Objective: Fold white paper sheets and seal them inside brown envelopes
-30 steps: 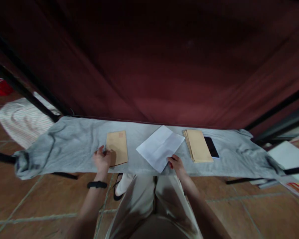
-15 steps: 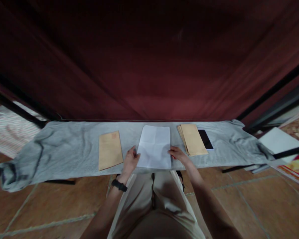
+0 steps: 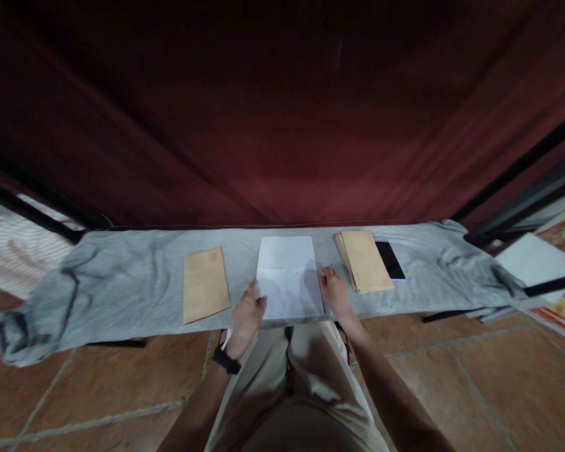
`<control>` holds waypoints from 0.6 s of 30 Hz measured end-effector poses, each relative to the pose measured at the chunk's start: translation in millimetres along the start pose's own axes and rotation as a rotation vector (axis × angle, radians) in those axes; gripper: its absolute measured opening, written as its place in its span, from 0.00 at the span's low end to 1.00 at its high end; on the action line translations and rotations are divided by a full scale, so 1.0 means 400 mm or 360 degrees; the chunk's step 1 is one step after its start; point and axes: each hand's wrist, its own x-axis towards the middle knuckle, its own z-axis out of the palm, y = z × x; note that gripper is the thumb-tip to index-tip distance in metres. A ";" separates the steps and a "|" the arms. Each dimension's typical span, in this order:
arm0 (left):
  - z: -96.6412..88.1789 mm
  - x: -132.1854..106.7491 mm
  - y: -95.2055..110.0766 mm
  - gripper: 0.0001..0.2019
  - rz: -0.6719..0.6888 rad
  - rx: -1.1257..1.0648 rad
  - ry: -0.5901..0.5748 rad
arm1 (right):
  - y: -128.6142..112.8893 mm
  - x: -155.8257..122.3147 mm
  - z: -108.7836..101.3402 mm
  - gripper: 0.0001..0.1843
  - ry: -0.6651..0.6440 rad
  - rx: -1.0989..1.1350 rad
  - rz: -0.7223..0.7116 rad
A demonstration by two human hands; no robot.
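Observation:
A white sheet of paper (image 3: 286, 285) lies on the grey cloth in front of me, with a crease running across its middle. My left hand (image 3: 248, 314) rests at the sheet's left edge, thumb and fingers apart, the thumb over the paper. At the right edge sits my right hand (image 3: 334, 294), its fingers curled in beside the paper. To the left lies a single brown envelope (image 3: 206, 285) with a small printed mark near its top corner. A fanned stack of brown envelopes (image 3: 367, 262) lies to the right of my right hand.
A dark-screened phone or tablet (image 3: 390, 260) lies partly under the envelope stack. Grey cloth (image 3: 132, 282) covers the narrow table. A dark red curtain (image 3: 282, 157) hangs behind it. Printed sheets (image 3: 558, 307) and a white board (image 3: 530, 263) are at far right.
The sheet has shifted slightly left at its top and now lies straighter. My right hand's fingers have curled in and moved slightly away from me. The envelopes stay in place.

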 end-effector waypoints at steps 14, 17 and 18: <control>0.149 0.179 0.115 0.27 0.0685 0.0418 0.0085 | -0.077 0.031 0.188 0.26 0.0114 -0.0585 -0.0711; 0.160 0.184 0.097 0.28 0.0582 0.0461 0.0124 | -0.043 0.033 0.185 0.27 0.0208 -0.0658 -0.0720; 0.162 0.183 0.089 0.29 0.0538 0.0474 0.0138 | -0.033 0.033 0.182 0.28 0.0248 -0.0676 -0.0711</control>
